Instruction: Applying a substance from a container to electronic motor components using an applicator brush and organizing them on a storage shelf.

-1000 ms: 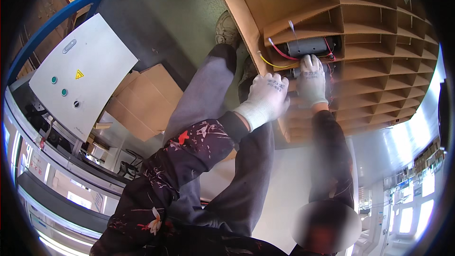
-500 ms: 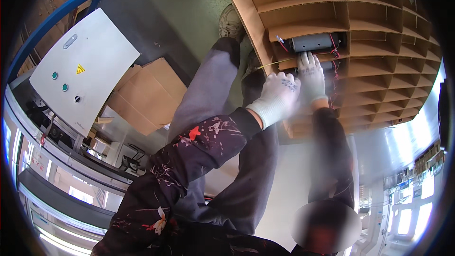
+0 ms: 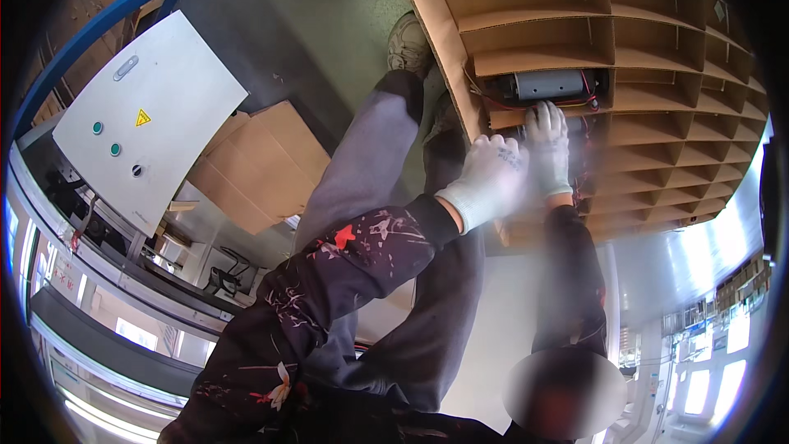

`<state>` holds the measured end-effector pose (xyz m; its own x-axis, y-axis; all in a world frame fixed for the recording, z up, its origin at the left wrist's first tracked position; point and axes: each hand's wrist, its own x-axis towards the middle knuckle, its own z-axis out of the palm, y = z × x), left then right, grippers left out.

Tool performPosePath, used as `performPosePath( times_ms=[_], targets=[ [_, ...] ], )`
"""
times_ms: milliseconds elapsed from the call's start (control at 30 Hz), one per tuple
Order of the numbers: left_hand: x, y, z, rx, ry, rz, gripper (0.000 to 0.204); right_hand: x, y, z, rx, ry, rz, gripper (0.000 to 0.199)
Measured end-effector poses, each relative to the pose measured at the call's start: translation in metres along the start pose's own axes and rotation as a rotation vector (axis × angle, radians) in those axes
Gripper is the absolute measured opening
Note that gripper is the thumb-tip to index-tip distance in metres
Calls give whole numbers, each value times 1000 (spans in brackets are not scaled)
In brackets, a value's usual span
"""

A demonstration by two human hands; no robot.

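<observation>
At a cardboard divider rack, a grey wired module sits in one compartment. The right hand is spread against its lower edge; the left hand is loosely curled beside it, holding nothing discernible. The module is judged rigid, best gripped by its casing, not its wires.

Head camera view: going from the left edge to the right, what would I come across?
Blue metal frame bar → grey control cabinet door with green buttons → brown cardboard boxes → grey trouser leg → left hand in a white glove → right hand touching a grey wired unit → cardboard compartment rack.
</observation>
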<state>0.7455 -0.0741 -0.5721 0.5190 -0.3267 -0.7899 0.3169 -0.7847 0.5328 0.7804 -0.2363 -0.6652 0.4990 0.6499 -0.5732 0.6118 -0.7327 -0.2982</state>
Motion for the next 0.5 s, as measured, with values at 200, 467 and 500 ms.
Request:
performPosePath(
  times_ms=[200, 467, 500],
  targets=[
    [4, -1, -1, -15, 6, 6, 41, 17, 14, 4, -132, -73, 78, 59],
    [1, 3, -5, -62, 115, 11, 40, 14, 30, 14, -67, -129, 124, 54],
    [-3, 5, -7, -24, 120, 21, 39, 6, 25, 12, -54, -9, 65, 58]
  ],
)
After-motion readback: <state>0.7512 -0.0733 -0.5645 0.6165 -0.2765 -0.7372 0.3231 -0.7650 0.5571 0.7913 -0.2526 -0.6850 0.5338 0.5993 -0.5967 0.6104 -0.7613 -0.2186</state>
